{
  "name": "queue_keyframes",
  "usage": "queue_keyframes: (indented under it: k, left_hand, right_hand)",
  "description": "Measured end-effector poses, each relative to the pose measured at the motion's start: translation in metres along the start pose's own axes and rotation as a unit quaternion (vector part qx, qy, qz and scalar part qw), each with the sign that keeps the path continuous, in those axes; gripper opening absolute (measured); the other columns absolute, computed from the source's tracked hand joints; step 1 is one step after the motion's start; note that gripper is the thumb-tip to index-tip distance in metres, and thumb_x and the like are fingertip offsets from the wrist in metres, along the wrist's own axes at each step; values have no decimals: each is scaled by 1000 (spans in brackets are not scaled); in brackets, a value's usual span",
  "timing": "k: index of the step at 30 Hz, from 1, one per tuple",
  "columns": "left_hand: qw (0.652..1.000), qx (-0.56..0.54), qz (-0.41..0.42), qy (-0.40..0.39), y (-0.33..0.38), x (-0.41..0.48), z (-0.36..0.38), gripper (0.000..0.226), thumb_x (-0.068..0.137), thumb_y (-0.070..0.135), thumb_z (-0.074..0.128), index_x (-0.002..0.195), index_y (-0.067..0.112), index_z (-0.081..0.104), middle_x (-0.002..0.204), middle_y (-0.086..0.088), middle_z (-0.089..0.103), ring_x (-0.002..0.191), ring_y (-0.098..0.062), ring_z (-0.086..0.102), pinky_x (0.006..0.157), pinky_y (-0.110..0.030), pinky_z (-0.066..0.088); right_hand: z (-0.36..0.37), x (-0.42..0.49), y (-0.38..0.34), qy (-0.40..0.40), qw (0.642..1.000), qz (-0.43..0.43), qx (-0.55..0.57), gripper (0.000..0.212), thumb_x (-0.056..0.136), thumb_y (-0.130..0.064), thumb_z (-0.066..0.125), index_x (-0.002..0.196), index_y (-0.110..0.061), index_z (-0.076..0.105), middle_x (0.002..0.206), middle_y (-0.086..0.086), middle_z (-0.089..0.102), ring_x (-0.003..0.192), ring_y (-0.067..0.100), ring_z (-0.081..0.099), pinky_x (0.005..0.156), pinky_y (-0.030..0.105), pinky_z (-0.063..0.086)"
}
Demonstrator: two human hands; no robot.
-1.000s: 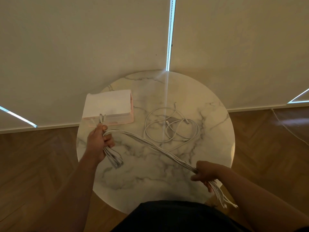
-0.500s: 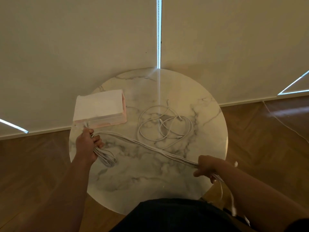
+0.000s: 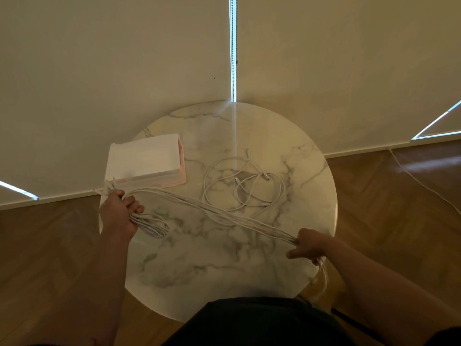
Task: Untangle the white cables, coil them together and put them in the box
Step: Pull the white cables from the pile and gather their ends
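Hands on long white cable bundle

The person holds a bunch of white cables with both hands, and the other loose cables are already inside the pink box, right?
Not quite. The loose white cables lie on the marble table, right of the pink box, not inside it, as the head view shows. The left hand and right hand do hold the stretched bunch of cables.
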State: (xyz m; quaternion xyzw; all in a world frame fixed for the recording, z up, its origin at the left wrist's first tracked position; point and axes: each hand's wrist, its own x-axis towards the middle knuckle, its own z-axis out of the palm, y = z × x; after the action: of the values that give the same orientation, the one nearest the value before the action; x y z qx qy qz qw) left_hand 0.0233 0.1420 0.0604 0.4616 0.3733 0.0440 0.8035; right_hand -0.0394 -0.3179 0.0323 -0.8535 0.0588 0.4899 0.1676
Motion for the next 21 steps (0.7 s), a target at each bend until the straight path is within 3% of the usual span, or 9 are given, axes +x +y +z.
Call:
queue_keyframes:
  k: [2,3,7,10,13,15,17,19,21]
  left_hand:
    - [1000,-1,-2,6,-1,2,-2,19,93,24,34,74,24,33,44,10,26,35,-9,22,38,-17,25]
    - [1000,-4,-2,10,-1,3,-3,19,93,23,33,74,24,33,44,10,26,35,-9,22,38,-17,25]
    - [999,-29,-4,30,8,0,-7,24,95,23,29,72,25,28,46,11,26,35,-9,21,41,-17,23]
    - [997,-53,8,48,21,-9,-10,28,99,27,26,71,24,24,49,9,25,39,-9,21,42,-18,22]
    - [997,-47,20,57,26,-13,-11,28,100,27,25,72,24,24,53,7,25,41,-10,21,45,-21,21]
    - [998,-20,17,57,22,-13,-9,21,92,23,33,72,25,26,53,8,26,42,-10,22,47,-22,21]
    - [998,26,3,51,12,-15,-4,20,88,18,34,71,26,28,54,8,26,38,-10,24,43,-18,23]
    - [997,62,-22,30,-4,-21,6,26,93,18,30,69,25,30,47,7,28,32,-10,25,40,-14,24]
    - [995,85,-41,9,-24,-32,18,27,95,17,33,69,23,33,40,7,29,28,-10,24,39,-12,25]
  right_hand:
    - [4,0,7,-5,1000,3,-1,53,79,-50,73,101,-3,62,91,11,73,79,23,71,65,27,55]
    - [6,1,10,-9,1000,2,7,52,78,-50,74,98,-3,64,89,12,74,78,24,71,68,28,55]
    - [9,2,14,-4,998,-33,54,42,79,-46,75,73,-6,67,61,7,64,53,19,61,60,29,51]
    - [10,5,9,23,994,-49,97,39,81,-43,74,70,-8,64,58,6,58,47,17,55,52,27,47]
    - [13,5,7,42,997,-42,45,40,86,-46,67,65,-12,62,59,5,63,46,14,59,55,27,49]
    - [17,4,12,32,999,-14,-10,35,87,-46,63,79,-12,65,81,8,70,70,19,68,66,28,50]
    - [21,1,20,9,996,37,-78,35,91,-39,58,107,-8,64,109,7,68,93,21,63,75,26,46]
    - [19,-6,28,-25,988,96,-118,37,93,-26,55,122,-4,60,120,8,65,97,19,61,78,26,47]
    - [17,-12,37,-54,980,130,-137,39,94,-25,56,128,-6,59,124,6,61,107,19,59,87,28,47]
